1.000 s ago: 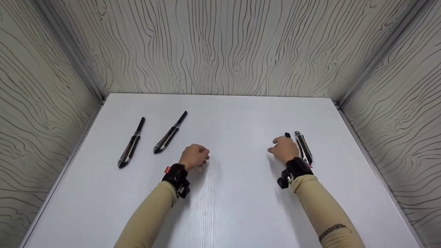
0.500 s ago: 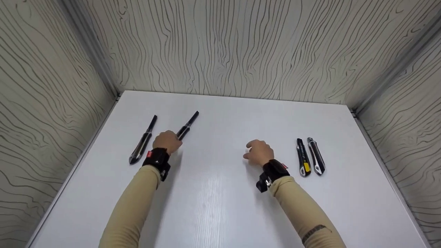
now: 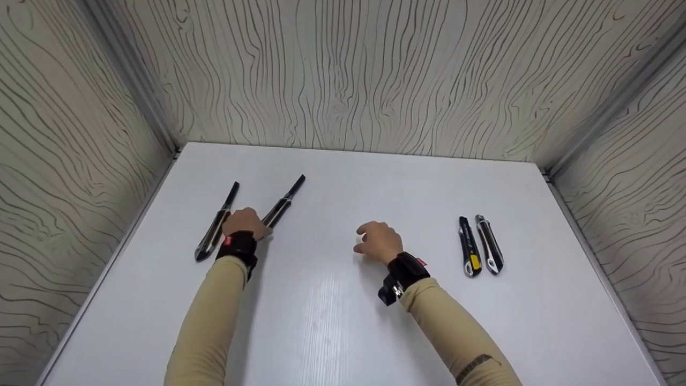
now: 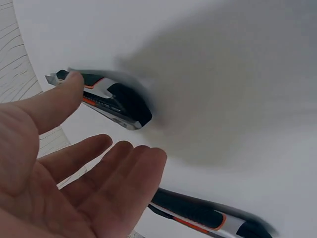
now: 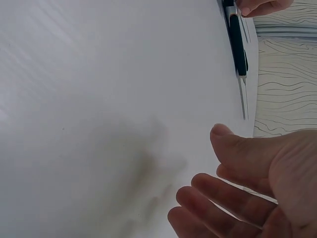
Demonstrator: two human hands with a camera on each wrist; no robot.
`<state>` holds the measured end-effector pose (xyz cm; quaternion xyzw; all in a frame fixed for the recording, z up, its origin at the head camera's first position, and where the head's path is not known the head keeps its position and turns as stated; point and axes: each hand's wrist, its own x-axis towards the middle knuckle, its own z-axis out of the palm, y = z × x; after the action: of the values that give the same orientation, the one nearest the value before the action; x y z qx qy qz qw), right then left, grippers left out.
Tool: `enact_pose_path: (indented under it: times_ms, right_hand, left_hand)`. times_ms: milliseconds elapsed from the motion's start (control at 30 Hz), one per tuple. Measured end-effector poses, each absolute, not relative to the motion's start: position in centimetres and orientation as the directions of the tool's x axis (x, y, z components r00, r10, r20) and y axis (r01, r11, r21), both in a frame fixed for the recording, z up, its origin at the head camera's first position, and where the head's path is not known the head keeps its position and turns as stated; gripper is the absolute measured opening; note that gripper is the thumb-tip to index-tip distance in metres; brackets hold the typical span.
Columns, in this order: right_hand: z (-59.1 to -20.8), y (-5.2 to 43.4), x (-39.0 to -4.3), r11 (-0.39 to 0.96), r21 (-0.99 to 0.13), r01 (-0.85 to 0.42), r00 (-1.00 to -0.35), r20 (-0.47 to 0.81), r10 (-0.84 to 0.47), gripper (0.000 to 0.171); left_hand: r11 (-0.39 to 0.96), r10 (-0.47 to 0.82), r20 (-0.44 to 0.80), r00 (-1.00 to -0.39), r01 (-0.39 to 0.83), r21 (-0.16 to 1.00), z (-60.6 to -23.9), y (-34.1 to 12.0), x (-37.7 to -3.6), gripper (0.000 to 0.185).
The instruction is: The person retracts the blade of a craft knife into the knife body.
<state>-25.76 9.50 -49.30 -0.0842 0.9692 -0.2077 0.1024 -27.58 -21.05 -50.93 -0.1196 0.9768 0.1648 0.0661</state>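
Two black-and-silver utility knives with orange trim and blades extended lie on the left of the white table: the far-left utility knife (image 3: 211,230) and, tilted to its right, a second utility knife (image 3: 277,213). My left hand (image 3: 245,222) is low between them, overlapping part of each. In the left wrist view its fingers (image 4: 133,168) are spread loosely with nothing in them; the thumb (image 4: 64,101) overlaps the utility knife (image 4: 119,101) with the bared blade tip. Right of the table's middle, my right hand (image 3: 379,241) hovers over its shadow, fingers loosely bent and empty.
Two more utility knives lie side by side on the right, blades retracted: one with a yellow end (image 3: 470,249) and a silver-and-black utility knife (image 3: 490,245). Wood-grain panels (image 3: 343,75) enclose the white table (image 3: 332,321) at the back and sides.
My left hand has moved left, from beyond the tilted knife's right side to between the two left knives. My right hand has moved left, away from the right-hand pair. The knives lie as before.
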Motion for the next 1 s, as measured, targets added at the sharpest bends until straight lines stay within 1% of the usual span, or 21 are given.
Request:
enact_pose_path:
  times_ms: [100,200,400,567,833,1000]
  right_hand:
    - [-49.2,9.3,-25.5,0.895,-0.426,-0.132,-0.963,-0.160,-0.218,0.041]
    - [-49.3,9.3,-25.4,0.891,-0.434,-0.133,-0.963,-0.158,-0.220,0.041]
    - [-49.7,9.8,-25.4,0.868,-0.484,-0.113,-0.969,-0.141,-0.205,0.040]
    - [-49.8,10.3,-25.4,0.858,-0.505,-0.092,-0.972,-0.143,-0.188,0.039]
    - [-50.0,10.9,-25.4,0.865,-0.496,-0.075,-0.973,-0.156,-0.173,0.039]
    - [-49.7,11.2,-25.4,0.864,-0.499,-0.072,-0.974,-0.152,-0.168,0.038]
  left_hand:
    - [0.914,-0.221,-0.192,-0.956,-0.272,0.303,-51.6,-20.9,-27.5,0.038]
    - [0.914,-0.221,-0.187,-0.957,-0.270,0.303,-52.1,-20.7,-27.3,0.034]
    - [0.922,-0.208,-0.092,-0.974,-0.227,0.315,-52.8,-20.3,-26.9,0.024]
    - [0.917,-0.204,-0.046,-0.978,-0.207,0.340,-52.9,-20.5,-26.8,0.026]
    - [0.916,-0.188,-0.037,-0.982,-0.189,0.355,-52.4,-20.2,-26.7,0.026]
    - [0.906,-0.186,-0.004,-0.983,-0.173,0.387,-51.8,-20.0,-27.1,0.026]
